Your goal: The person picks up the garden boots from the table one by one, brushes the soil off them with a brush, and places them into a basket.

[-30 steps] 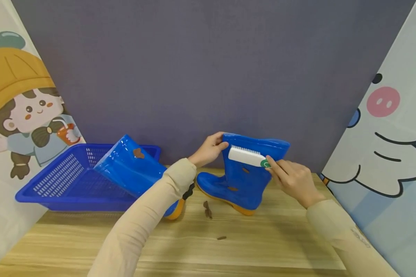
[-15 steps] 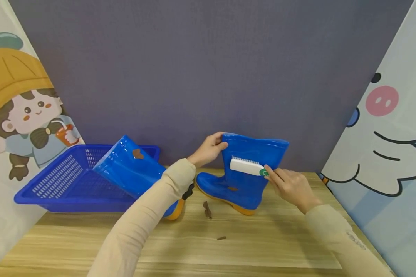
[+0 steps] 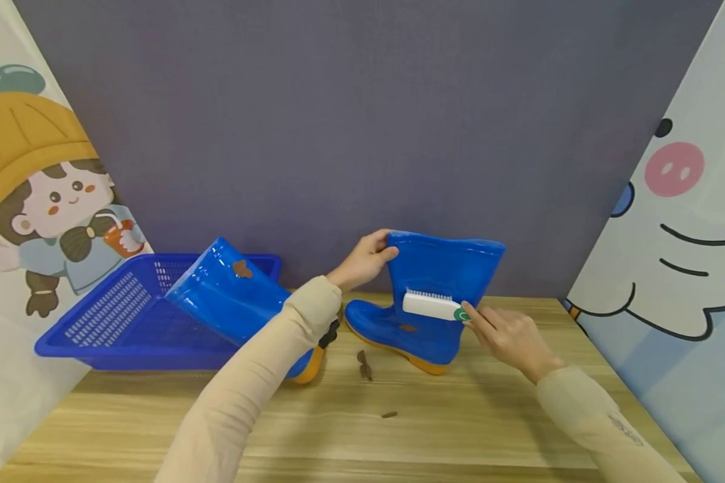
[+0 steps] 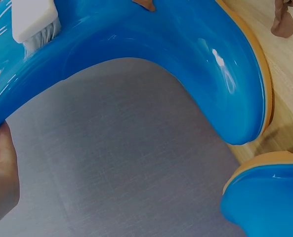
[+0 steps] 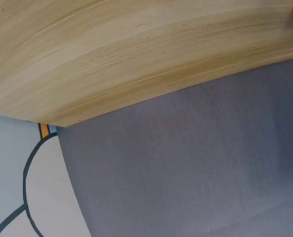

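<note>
A blue rain boot with an orange sole stands on the table, toe pointing left. My left hand grips the left side of its top rim; the left wrist view shows that hand at the boot's edge. With my right hand I hold a white brush by its green-marked handle, bristles upward against the boot's shaft. Below the brush, a brown patch sticks to the boot near the ankle. Neither the right hand nor the brush shows in the right wrist view.
Another blue boot with a brown patch leans over a blue plastic basket, partly behind my left arm. Brown scraps lie on the wooden table. A grey panel rises behind.
My right hand has moved the brush down the boot's shaft from near the rim to mid-height. A brown patch visible there earlier no longer shows. My left hand keeps its place.
</note>
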{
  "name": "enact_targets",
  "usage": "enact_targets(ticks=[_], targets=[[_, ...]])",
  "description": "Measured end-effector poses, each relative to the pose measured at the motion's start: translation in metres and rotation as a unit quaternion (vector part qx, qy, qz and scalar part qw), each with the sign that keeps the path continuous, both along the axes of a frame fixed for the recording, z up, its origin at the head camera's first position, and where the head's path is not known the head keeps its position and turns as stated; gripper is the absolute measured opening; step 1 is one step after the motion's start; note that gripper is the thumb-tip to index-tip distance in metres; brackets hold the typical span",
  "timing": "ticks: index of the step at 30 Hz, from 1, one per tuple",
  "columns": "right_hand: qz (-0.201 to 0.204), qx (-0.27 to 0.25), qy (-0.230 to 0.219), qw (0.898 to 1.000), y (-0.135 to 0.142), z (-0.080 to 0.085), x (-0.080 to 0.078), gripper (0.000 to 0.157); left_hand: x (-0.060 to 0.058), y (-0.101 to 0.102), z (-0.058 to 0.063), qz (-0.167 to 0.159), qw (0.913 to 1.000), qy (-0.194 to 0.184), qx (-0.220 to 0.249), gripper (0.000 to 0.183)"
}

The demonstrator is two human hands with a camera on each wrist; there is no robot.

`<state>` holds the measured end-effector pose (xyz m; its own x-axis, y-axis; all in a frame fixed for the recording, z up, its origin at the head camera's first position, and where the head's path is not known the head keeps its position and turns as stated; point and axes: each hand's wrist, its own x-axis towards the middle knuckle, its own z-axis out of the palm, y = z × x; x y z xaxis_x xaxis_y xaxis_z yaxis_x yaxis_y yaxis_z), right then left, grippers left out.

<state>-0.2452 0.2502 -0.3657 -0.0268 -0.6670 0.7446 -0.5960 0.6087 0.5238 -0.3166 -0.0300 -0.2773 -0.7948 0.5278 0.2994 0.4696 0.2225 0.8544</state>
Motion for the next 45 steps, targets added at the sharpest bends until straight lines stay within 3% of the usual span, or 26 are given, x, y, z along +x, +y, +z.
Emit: enact_targets(ticks=[8,12,17,23,29,34,45], targets=[[0.000,-0.006,-0.034,0.999,0.000,0.000,0.004,0.040,0.000,0.000,0.000,0.002,0.9999,0.010,-0.001,0.035],[-0.012,-0.007,-0.090,0.996,-0.001,0.001,0.011,0.044,0.001,0.000,0.000,0.006,0.9999,0.010,0.000,0.035],[-0.016,-0.054,-0.152,0.987,-0.007,0.012,0.021,0.051,0.002,0.001,-0.001,0.012,0.9999,0.002,-0.003,0.036],[-0.002,-0.113,-0.145,0.983,-0.016,0.046,0.024,0.048,0.001,0.002,-0.002,0.001,1.0000,-0.001,0.000,0.037],[-0.030,-0.100,-0.101,0.989,-0.018,0.063,0.019,0.048,0.002,0.000,-0.002,0.010,0.9999,0.008,-0.004,0.035],[-0.041,-0.063,-0.084,0.994,-0.014,0.048,0.016,0.050,0.002,0.000,-0.004,0.010,0.9999,0.003,-0.004,0.035],[-0.025,-0.047,-0.133,0.990,-0.007,0.009,0.024,0.052,0.000,0.002,-0.002,0.012,0.9999,-0.006,-0.004,0.036]])
